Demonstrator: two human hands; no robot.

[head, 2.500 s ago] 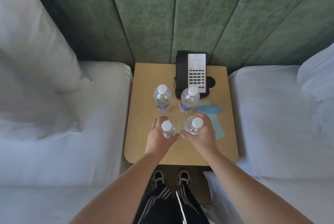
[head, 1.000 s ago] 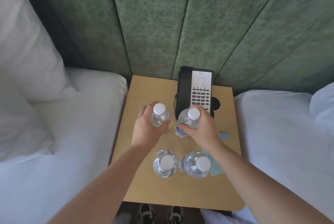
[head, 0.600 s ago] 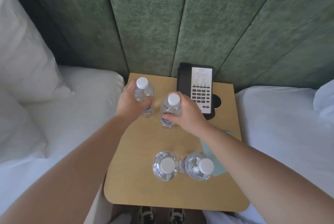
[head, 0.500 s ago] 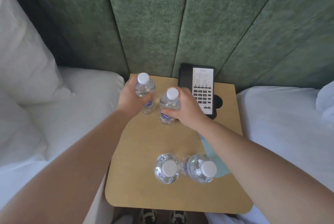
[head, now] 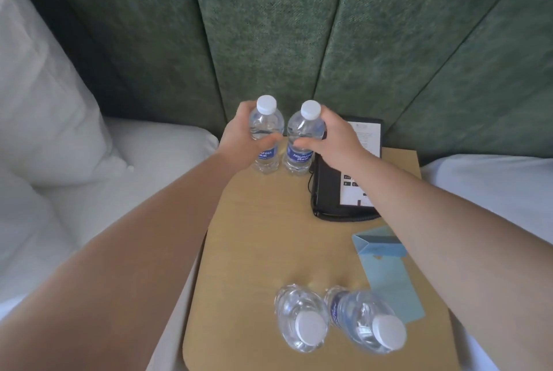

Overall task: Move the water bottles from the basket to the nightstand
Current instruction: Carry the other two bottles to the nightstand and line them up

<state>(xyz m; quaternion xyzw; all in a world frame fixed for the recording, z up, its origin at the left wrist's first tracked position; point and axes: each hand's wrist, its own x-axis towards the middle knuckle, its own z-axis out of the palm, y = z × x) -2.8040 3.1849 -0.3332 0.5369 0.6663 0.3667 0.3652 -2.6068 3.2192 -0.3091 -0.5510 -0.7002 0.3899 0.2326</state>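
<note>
Seemingly both hands (head: 245,138) (head: 335,140) grip upright Aquafina bottles (head: 267,134) (head: 303,137) at nightstand's (head: 257,251) back

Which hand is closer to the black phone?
Right. The right hand grips a bottle just above the phone; the left hand grips another bottle farther left.

Soft daylight — slight blur, edges warped.

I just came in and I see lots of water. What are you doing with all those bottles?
A person is setting water bottles out on the nightstand. The left hand grips one bottle and the right hand grips another, both upright at the back beside the phone. Two more bottles stand at the front near a blue card.
</note>
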